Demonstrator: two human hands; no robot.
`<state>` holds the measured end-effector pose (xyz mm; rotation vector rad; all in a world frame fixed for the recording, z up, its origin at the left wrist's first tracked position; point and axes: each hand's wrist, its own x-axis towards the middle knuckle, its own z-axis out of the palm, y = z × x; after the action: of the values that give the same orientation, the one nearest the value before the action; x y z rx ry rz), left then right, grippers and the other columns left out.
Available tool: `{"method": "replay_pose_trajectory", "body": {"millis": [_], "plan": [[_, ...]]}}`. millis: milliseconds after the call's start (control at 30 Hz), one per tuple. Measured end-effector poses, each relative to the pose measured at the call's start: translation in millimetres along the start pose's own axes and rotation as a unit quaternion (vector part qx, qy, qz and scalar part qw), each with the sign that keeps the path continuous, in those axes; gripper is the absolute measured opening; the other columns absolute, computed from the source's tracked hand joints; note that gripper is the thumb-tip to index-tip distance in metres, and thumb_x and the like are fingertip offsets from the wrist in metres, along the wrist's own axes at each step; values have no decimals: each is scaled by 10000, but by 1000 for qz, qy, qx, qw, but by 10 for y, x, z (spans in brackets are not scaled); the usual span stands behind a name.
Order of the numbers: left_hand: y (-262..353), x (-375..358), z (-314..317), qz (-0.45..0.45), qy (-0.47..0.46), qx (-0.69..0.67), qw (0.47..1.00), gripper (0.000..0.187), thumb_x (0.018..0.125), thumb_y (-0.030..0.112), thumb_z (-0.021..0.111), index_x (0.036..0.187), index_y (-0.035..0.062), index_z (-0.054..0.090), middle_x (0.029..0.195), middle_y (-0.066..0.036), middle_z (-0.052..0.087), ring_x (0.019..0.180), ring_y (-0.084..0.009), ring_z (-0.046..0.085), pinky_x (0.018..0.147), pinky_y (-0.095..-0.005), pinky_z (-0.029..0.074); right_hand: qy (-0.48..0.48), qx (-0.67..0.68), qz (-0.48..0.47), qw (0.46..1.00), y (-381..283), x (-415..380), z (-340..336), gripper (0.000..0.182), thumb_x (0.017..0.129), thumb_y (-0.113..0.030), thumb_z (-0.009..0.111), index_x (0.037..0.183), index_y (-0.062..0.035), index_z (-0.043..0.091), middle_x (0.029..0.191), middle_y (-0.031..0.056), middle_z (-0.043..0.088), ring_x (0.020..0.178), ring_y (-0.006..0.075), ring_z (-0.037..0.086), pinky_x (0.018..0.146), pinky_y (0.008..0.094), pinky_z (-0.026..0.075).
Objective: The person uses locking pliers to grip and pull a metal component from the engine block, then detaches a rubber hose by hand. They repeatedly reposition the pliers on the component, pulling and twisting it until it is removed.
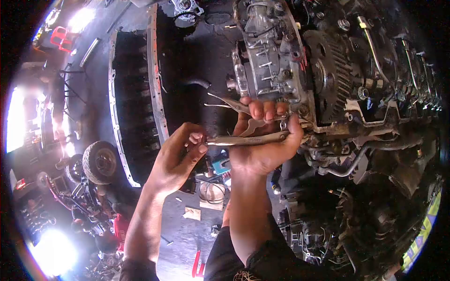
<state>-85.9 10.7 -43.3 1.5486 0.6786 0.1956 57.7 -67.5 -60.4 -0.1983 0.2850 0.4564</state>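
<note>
A large greasy engine (328,61) with a toothed gear (335,77) fills the upper right. My right hand (265,145) is wrapped around the handles of silver locking pliers (243,139), near their jaws at the engine's lower edge. My left hand (180,157) pinches the far end of the pliers' handle with thumb and fingertips. A second pair of thin metal handles (225,102) sticks out left just above my right hand's fingers.
A long metal-rimmed engine pan (154,89) lies to the left. A small wheel (101,161) and scattered parts sit on the dark floor lower left. A red-handled tool (197,264) lies on the floor below. Pipes and hoses (356,159) crowd the right.
</note>
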Motion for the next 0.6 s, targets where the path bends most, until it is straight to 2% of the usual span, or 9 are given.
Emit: {"method": "replay_pose_trajectory", "body": {"millis": [33,67,167,200,300,333,433,600], "plan": [[18,27,20,15,-2,35,999,181,986,166,569,1081,15,537,911,-71,553,826,-145,530,763,-294,443,3,-2,-1,1000,2,0,3,325,948,-391,440,836,-97,524,692,37,481,714,226,484,905,476,400],[76,39,55,22,2,91,996,274,1015,301,504,971,31,521,828,-34,517,759,-115,493,694,-256,406,5,-5,-2,1000,4,1,6,327,948,-392,440,838,-95,525,694,40,485,717,228,488,916,479,401],[-23,65,82,14,11,106,994,353,1030,339,465,951,4,543,784,-94,531,723,-165,507,665,-326,423,8,-23,-4,1000,-11,-14,8,311,935,-388,463,849,-96,526,708,31,488,738,219,506,940,468,408],[-27,66,111,-21,25,107,994,433,1039,394,420,894,3,537,732,-66,517,701,-144,494,641,-319,413,-2,-33,-2,999,-13,-16,-7,290,924,-381,483,854,-103,525,720,18,481,750,205,515,950,454,414],[11,60,100,-131,15,40,991,433,1042,394,417,885,9,539,717,-34,508,699,-117,489,631,-303,409,-14,-37,7,999,-17,-7,-28,276,913,-383,504,860,-114,530,729,0,471,765,191,528,954,437,423],[-50,49,134,-58,38,15,998,423,1036,397,435,899,13,547,748,-22,516,711,-100,489,640,-282,411,-6,-33,10,999,-20,-8,-30,288,915,-390,499,858,-110,532,725,8,476,763,198,525,946,443,422],[42,36,241,0,77,7,997,414,1032,396,446,924,10,553,771,-31,526,716,-102,497,654,-271,419,18,-20,9,1000,-18,-14,-18,332,921,-416,482,854,-95,535,713,40,495,749,224,511,911,465,414],[-73,31,171,-9,57,29,998,463,1014,450,456,942,3,555,781,-40,535,712,-128,521,664,-287,434,7,-2,3,1000,-11,-2,-5,345,921,-428,476,852,-94,530,709,50,492,719,233,486,858,472,400]]}}
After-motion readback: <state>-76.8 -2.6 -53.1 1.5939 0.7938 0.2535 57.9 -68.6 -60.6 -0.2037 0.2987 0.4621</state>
